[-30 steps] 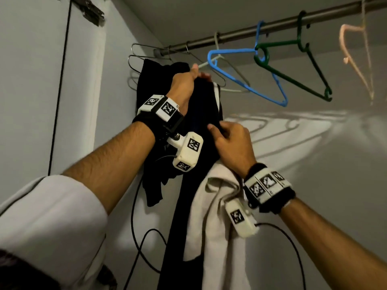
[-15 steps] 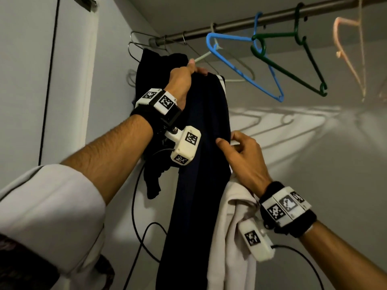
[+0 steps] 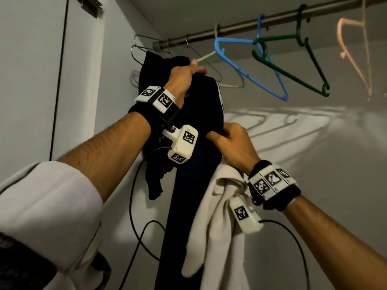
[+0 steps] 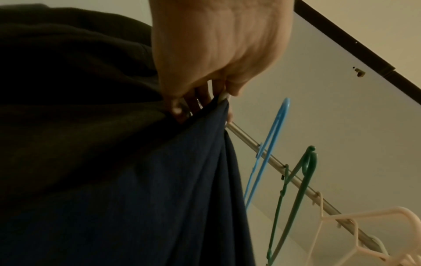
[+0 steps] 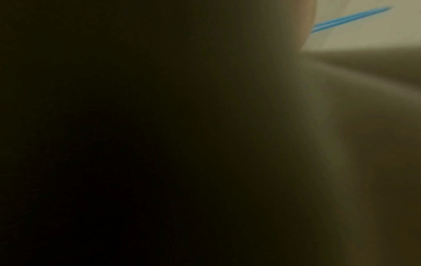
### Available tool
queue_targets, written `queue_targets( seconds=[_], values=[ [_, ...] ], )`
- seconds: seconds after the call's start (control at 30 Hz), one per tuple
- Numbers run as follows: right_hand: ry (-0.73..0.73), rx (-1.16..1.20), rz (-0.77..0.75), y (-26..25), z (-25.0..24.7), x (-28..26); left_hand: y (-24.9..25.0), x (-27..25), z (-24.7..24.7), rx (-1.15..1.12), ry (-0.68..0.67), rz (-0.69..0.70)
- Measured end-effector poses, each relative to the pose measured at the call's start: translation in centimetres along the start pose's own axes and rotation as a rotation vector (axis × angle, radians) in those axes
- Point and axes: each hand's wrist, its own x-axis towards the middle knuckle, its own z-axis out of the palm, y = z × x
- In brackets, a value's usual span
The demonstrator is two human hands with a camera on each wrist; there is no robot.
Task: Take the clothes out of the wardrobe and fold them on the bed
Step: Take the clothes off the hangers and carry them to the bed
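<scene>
Gripping navy garment [image 3: 196, 164], both hands.

View: mostly dark and blurred, with nothing sharp in it.
Dark mass [image 5: 114, 144]: filled the left and middle of the picture; what it was could not be told.
Blue hanger [image 5: 350, 18]: a thin slanted blue strip showed at the upper right.
Pale wall [image 5: 376, 36]: lay behind the strip.
Lower right: dim brownish blur.

Count: garments 3 — one black garment [image 3: 156, 65], one navy garment [image 3: 194, 164], one cream garment [image 3: 217, 227]. Plastic hangers 3: blue hanger [image 3: 251, 65], green hanger [image 3: 293, 65], pink hanger [image 3: 354, 59]. Rail [image 3: 240, 28] 1. Wire hangers: several, exact number unclear.
</scene>
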Motion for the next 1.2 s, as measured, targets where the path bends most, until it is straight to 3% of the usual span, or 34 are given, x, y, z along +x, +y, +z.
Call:
queue_targets(
  seconds=[0.1,0.3,0.6,0.87,1.07,1.2],
  values=[
    [-0.006,0.086,-0.008,0.9,-1.0,-3.0,0.3,0.1,-0.4,0.054,-0.008,0.014],
    [-0.090,-0.001,-0.074,1.4,-2.3,-8.3,0.0,0.0,-0.3,0.019,0.015,-0.003],
    [-0.034,0.082,0.028,1.7,-5.3,-9.0,-1.2,-0.6,0.3,0.142,0.071,0.093],
    [0.016,0.171,-0.087,0.9,-6.2,-11.7,-2.6,-2.7,-1.3,0.169,0.078,0.069],
    [-0.014,0.187,-0.034,2.3,-6.2,-12.3,-6.7,-10.4,-1.8,0.139,0.086,0.103],
    [-0.025,0.135,0.034,3.4,-6.1,-13.0,-14.9,-19.8,-2.7,0.139,-0.147,-0.055]
  ],
)
